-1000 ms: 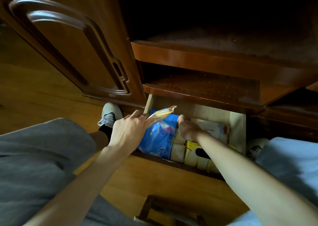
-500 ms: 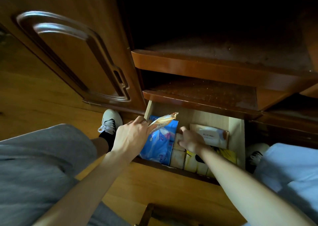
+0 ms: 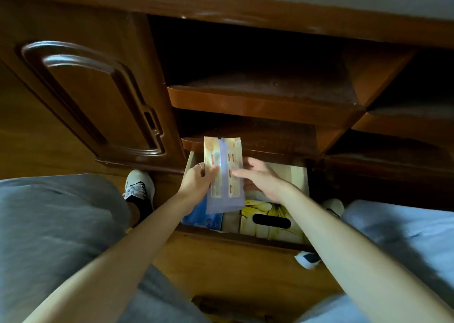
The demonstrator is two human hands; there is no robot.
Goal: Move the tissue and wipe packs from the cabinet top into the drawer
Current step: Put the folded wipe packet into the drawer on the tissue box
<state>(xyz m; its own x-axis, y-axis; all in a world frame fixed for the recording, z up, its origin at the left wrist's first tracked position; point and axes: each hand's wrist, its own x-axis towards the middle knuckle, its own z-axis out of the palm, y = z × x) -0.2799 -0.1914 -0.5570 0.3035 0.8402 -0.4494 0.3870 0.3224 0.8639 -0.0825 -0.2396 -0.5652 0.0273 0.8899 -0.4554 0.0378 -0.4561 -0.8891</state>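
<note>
Head view, pack: a flat wipe pack is held upright over the open drawer, its print too blurred to read.
Left hand: fingers curled round the pack's left edge, gripping it.
Right hand: fingers straight, touching the pack's right side.
Hidden: a blue pack is mostly covered; the yellow tissue box is partly covered by the right forearm.

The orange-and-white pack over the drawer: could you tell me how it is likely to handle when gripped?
The pack looks like a soft film pouch, so probably light and somewhat floppy. The left hand holds it upright by one edge without visible sag, suggesting some body. Its glossy wrap may be slippery.
</note>
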